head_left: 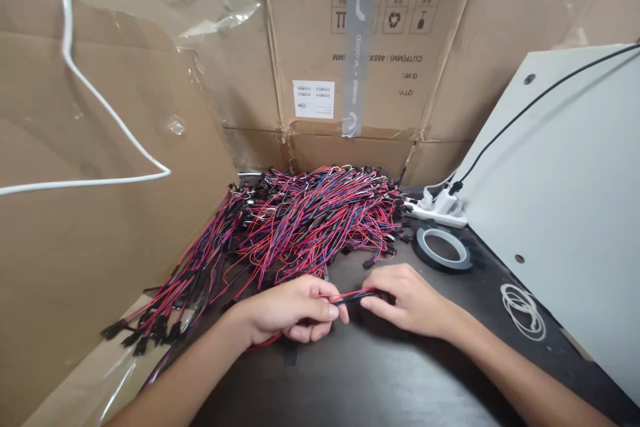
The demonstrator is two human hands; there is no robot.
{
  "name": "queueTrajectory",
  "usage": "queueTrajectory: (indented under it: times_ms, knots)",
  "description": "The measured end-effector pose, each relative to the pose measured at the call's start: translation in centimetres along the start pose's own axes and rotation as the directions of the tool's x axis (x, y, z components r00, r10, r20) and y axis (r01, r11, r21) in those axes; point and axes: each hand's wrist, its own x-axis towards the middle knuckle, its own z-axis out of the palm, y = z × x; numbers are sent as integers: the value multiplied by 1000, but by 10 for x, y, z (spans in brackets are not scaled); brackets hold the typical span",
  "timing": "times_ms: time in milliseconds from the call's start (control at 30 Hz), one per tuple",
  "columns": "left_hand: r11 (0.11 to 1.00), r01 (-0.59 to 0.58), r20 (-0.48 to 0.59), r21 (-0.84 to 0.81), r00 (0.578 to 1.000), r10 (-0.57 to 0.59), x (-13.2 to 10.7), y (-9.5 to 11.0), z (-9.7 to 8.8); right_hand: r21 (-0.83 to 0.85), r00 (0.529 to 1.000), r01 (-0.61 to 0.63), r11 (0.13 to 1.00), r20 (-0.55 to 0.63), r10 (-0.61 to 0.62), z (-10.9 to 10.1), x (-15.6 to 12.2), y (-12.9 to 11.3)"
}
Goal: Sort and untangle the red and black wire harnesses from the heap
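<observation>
In the lower centre of the frame, the left hand (305, 310) and right hand (405, 300), fingers curled, both grip wires (354, 295).

Workshop suggested: dark flat bench (360, 380), backed by brown printed cardboard (305, 33), heaped with thin red-and-blue wires (320, 220), black connectors (115, 329) attached; white plastic power strip (450, 219) placed beside.

1. Cardboard box (310, 47), at twelve o'clock from the view's middle: upside-down print (406, 58) toward one o'clock reads "QTY:", "G.W.:" and "CUTF(MM): 465X", then "MM" past a taped-over stretch.
2. Same box, also around one o'clock: framed signs of twin arrows (341, 21), a recycling loop (395, 20) and a glass (421, 21).
3. Grey tape (357, 67), between twelve and one: lettering unreadable.
4. White label (313, 99), twelve o'clock: print too small.
</observation>
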Motion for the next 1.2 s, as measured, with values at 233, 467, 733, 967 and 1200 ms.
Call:
queueTrajectory:
  times_ms: [233,467,733,967,1200]
  knots:
    - [998,1,65,-61,998,3,-1,0,1,-67,997,-42,997,-63,38,12,3,7]
    - [994,-40,62,-102,997,46,1,-4,-2,-53,998,-48,997,-52,45,21,4,2]
    - [995,44,127,84,990,-55,13,12,3,-81,995,65,995,-74,-71,25,2,-1]
    - [974,-63,-33,218,997,72,23,16,4,-146,976,-117,982,-200,86,3,1,21]
    - [952,-118,-180,281,968,174,22,-1,8,421,783,-445,791,-245,571,-9,7,27]
